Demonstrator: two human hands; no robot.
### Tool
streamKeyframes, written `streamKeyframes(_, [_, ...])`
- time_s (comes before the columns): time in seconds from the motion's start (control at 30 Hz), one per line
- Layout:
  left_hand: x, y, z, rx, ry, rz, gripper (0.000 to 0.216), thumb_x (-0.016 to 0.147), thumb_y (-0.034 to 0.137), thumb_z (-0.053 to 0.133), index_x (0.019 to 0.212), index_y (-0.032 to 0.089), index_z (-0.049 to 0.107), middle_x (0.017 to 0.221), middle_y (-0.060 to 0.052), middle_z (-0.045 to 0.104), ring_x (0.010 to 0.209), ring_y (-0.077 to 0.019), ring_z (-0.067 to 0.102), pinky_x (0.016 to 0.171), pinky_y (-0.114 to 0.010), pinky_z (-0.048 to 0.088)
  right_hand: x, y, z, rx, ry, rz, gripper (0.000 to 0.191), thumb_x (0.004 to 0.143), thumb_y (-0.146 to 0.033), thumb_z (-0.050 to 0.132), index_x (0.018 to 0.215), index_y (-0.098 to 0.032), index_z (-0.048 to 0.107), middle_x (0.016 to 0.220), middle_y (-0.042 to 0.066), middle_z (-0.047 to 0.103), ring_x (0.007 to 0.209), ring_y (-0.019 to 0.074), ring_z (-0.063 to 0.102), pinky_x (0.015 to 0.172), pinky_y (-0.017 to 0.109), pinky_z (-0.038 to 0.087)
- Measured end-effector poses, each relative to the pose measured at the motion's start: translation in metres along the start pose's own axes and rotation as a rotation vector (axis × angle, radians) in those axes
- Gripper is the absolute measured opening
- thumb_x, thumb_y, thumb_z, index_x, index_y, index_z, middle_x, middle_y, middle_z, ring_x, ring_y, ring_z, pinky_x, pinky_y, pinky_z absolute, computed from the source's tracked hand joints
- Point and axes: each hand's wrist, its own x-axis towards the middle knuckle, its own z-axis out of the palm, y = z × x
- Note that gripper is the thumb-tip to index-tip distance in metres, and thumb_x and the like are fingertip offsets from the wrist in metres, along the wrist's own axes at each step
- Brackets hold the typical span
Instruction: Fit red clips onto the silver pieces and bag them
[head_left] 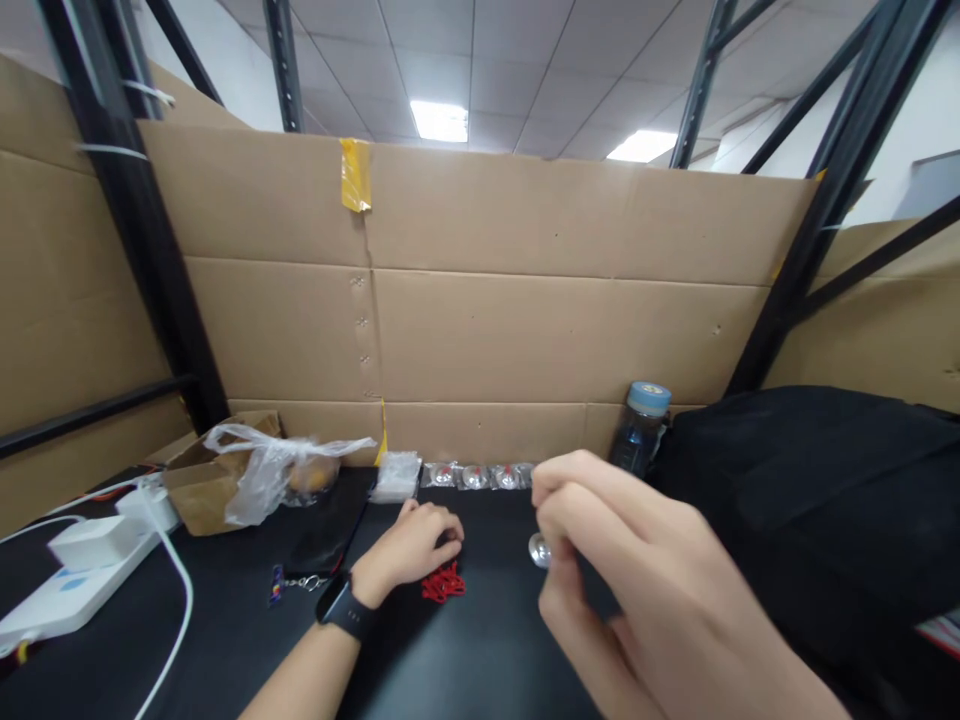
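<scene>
My left hand (412, 548), with a black watch on its wrist, lies on the black table (225, 630) with its fingers curled over a small bundle of red cord (444, 583). Nearer the camera, my right hand (622, 560) is raised, its fingers pinched on a small shiny round piece (538, 550). Behind both hands, a row of small clear packets with round silver and red pieces (480, 476) lies along the cardboard wall, next to a stack of clear bags (395, 477).
A cardboard wall (480, 320) closes off the back. At left are a white power strip with cables (71, 580), a brown box with a plastic bag (247, 470), a dark phone (330, 530) and a keychain (296, 582). A blue-capped bottle (640, 425) and a black bag (810, 500) stand at right.
</scene>
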Motion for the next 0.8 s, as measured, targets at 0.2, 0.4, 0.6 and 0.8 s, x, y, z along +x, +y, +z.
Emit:
streamKeyframes(0.2, [0.002,-0.016,0.009,-0.044,-0.083,0.009,0.024,0.075,0.034,0.075,0.098,0.027,0.076,0.103,-0.003,0.071,0.097,-0.0221,0.064,0.090,-0.029,0.042,0.065,0.093,0.004,-0.005,-0.423,0.250,0.024,0.078,-0.022,0.066,0.101,-0.026,0.063,0.105,0.003,0.063,0.097,0.0217,0.059,0.089,0.032,0.049])
streamKeyframes(0.4, [0.001,-0.024,0.009,-0.142,-0.100,0.014,0.028,0.068,0.038,0.083,0.094,0.030,0.079,0.102,0.000,0.073,0.098,-0.0222,0.065,0.087,-0.027,0.045,0.011,0.175,0.048,0.106,-0.459,0.336,0.056,0.060,-0.024,0.082,0.114,-0.028,0.065,0.122,0.005,0.059,0.113,0.0251,0.057,0.100,0.032,0.043])
streamKeyframes(0.6, [0.006,-0.026,0.015,-0.150,-0.088,0.054,0.016,0.066,0.028,0.084,0.082,0.029,0.081,0.096,0.001,0.074,0.091,-0.0190,0.067,0.084,-0.025,0.046,0.004,0.176,0.048,0.008,-0.509,0.401,0.054,0.057,-0.022,0.081,0.109,-0.030,0.069,0.112,0.001,0.064,0.102,0.0234,0.061,0.088,0.029,0.045])
streamKeyframes(0.8, [0.008,-0.031,0.018,-0.128,-0.074,0.100,0.011,0.073,0.031,0.079,0.083,0.027,0.081,0.094,-0.001,0.074,0.091,-0.0190,0.067,0.086,-0.026,0.047,0.004,0.167,0.046,-0.116,-0.532,0.394,0.052,0.057,-0.021,0.082,0.107,-0.033,0.069,0.109,-0.001,0.067,0.104,0.0252,0.062,0.087,0.031,0.044])
